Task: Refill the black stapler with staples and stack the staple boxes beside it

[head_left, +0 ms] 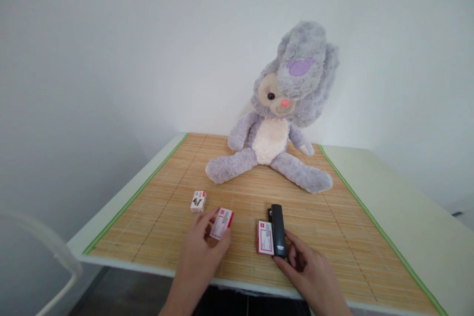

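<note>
My left hand [198, 253] pinches a small red-and-white box [221, 223] and holds it tilted just above the bamboo mat [333, 212]. My right hand [309, 274] rests its fingers on the near end of a black stapler [278, 230] that lies on the mat. A second red-and-white box [265, 238] lies flat against the stapler's left side. A third small box [198, 201], white with a dark picture, sits further left on the mat, apart from both hands.
A grey plush rabbit [281, 118] sits at the back of the mat against the white wall. The pale table [407, 207] extends to the right of the mat. A clear curved chair back [48, 252] stands at the lower left.
</note>
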### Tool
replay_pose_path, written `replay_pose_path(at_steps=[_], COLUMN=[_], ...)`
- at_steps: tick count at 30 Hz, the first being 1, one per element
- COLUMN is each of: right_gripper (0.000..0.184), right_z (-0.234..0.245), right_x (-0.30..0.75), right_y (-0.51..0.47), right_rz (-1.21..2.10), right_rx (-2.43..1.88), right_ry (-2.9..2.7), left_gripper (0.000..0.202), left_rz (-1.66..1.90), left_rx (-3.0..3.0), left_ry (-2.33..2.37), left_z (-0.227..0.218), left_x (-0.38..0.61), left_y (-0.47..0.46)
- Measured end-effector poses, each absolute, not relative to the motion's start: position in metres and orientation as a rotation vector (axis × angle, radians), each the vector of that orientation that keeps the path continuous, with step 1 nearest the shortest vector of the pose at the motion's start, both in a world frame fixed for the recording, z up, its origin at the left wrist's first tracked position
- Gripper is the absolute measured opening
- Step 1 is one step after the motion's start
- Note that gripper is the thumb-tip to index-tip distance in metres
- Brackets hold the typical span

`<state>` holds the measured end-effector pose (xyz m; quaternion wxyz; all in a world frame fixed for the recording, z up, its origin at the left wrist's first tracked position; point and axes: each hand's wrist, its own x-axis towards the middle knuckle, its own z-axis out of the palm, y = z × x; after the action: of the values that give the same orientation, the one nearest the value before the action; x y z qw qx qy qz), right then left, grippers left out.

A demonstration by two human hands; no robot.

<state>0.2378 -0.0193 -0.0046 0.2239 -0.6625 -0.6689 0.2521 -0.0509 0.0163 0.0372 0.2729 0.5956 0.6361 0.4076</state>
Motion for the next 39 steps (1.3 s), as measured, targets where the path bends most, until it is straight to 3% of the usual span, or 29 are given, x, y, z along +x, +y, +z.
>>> replay_pose_path(at_steps=[4,8,13,22,39], right_gripper=[0.060,0.060,0.059,0.058,0.060], right_z=[-0.004,-0.002,0.001,0.000,-0.002], right_x=[0.238,0.237,0.235,0.235,0.235], right_y=[-0.019,-0.019,-0.020,-0.021,-0.021], right_rz=[0.713,0.724,0.696,0.713,0.705], right_rx=[-1.812,-1.792,-1.788,-1.769,-1.788], right_ry=[-1.848,-1.845,-1.840,-1.830,-1.834], left_gripper=[0.045,0.051,0.059,0.048,0.046], left_rz=[1.089,1.038,1.007,0.996,0.975], left_rx=[1.567,1.567,1.531,1.403,1.388], left_ry=[1.558,1.558,1.543,1.423,1.386], left_z=[0.046,0.043,0.034,0.030,0.033], left_x=[0.014,0.039,0.043,0.038,0.046], left_y=[0.013,0.009,0.001,0.005,0.006])
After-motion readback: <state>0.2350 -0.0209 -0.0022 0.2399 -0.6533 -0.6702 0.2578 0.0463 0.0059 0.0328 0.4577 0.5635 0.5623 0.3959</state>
